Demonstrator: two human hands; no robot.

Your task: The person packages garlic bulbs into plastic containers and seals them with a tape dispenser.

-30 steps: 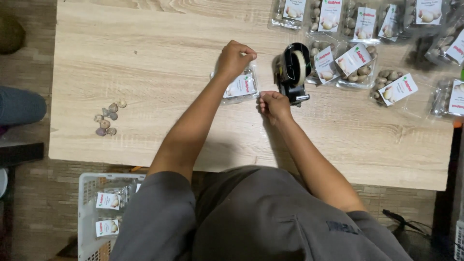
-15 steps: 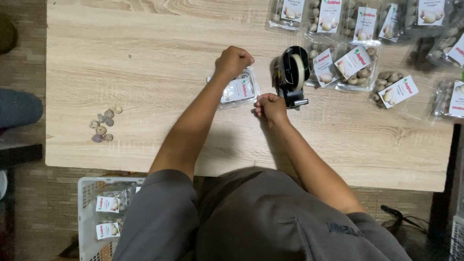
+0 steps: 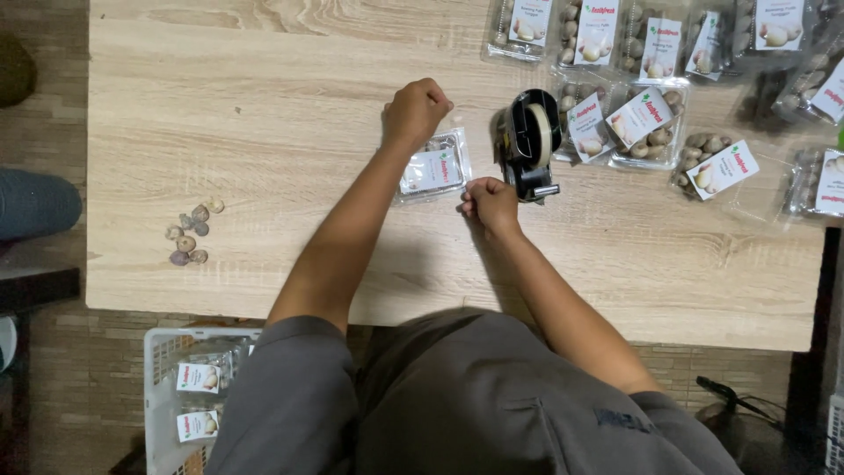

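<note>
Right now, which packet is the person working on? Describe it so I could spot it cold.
On the pale wooden table, find the black tape dispenser. Just left of it lies one clear labelled packet, pinched between both hands. Unlike the packets clustered at the table's top right, it lies alone.

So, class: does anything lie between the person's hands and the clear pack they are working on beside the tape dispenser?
Nothing visible does. The left hand rests at the clear pack's far edge, the right hand at its near corner. The tape dispenser stands just beside the pack, not between.
</note>
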